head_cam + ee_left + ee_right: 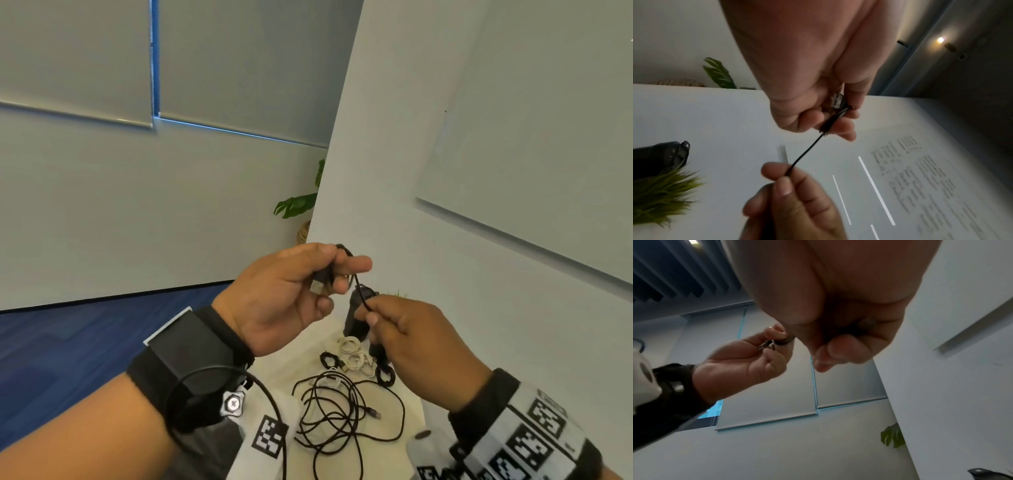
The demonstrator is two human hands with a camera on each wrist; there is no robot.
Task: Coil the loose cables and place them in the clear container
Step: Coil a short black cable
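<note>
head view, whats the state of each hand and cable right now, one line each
left hand: raised, fingers curled round the plug end of the black cable
right hand: raised, pinching the same cable a little further along
black cable: stretched between the hands, not yet coiled
loose black cable: tangled on the table, uncoiled
white cables: coiled, lying on the table
small black cables: coiled, on the table

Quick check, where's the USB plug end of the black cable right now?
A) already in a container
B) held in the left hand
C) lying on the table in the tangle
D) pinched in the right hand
B: the left hand grips the metal USB plug of the black cable, while the right hand pinches the cord further along, both raised above the table.
</note>
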